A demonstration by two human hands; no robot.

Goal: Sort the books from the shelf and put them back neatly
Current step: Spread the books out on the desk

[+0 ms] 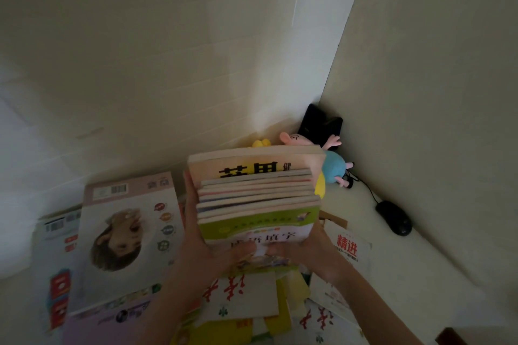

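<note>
I hold a stack of several thin books (256,196) above the white surface, a green-covered one nearest me and a pink one with large black characters at the far end. My left hand (204,244) grips the stack's left side, thumb across the green cover. My right hand (305,246) grips the right side, thumb on the same cover. Below the stack lie more books: a white one with red characters (238,297) and another (322,322) at the bottom right.
A large book with a child's face (123,232) lies at the left over other books (56,260). A white book with red print (349,246) lies at the right. A pig plush toy (333,165), a black box (322,126) and a black mouse (393,217) sit by the corner wall.
</note>
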